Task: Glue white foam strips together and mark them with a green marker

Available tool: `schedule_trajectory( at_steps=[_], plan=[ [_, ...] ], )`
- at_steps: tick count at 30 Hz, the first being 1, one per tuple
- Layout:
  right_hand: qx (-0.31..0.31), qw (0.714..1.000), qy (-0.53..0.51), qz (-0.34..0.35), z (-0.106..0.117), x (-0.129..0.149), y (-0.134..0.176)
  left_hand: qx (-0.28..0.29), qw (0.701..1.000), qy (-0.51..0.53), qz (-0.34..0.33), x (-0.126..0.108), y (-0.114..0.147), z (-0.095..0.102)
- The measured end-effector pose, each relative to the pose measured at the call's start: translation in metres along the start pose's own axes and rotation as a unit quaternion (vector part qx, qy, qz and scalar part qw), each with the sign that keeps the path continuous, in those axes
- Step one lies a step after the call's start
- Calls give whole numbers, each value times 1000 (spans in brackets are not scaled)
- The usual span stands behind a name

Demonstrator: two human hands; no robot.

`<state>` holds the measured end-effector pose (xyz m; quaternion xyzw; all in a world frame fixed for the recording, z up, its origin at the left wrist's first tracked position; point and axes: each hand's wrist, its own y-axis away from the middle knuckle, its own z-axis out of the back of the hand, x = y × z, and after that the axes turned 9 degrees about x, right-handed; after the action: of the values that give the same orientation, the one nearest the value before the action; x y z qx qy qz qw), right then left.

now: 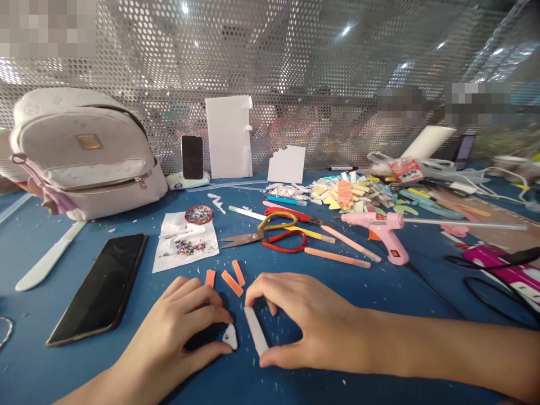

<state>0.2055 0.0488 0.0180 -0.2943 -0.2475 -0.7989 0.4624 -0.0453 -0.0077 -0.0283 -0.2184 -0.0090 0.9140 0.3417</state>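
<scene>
My left hand [185,326] pinches a small white piece with a dark dot on it [230,337] between thumb and fingers, just over the blue table. Between the thumb and forefinger of my right hand [304,320] is a flat white strip [255,331], gripped by its two ends. A narrow gap separates the two pieces. Beyond my hands lie a few short orange strips [232,283], one partly behind my left fingers. Scissors with red and yellow handles [283,241] rest farther back, beside several coloured glue sticks [337,257].
A pink glue gun [386,230] lies at right, its cord trailing forward. Behind it spreads a pile of foam scraps [343,192]. A white paper [162,256] holds dark bits. At left are a phone [101,287], a white knife [48,259] and a backpack [88,157].
</scene>
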Motion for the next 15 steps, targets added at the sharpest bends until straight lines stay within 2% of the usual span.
schedule_trajectory(
  at_steps=[2, 5, 15],
  plan=[
    [-10, 997, 72, 31, -5, -3, -2, -4, 1000, 3, -2, 0, 0, 0],
    [-8, 992, 115, 55, -9, -7, -5, -13, 1000, 11, -5, -1, 0, 0],
    [3, 981, 185, 57, -14, -8, -9, -10, 1000, 4, -9, -2, -2, -1]
  ],
)
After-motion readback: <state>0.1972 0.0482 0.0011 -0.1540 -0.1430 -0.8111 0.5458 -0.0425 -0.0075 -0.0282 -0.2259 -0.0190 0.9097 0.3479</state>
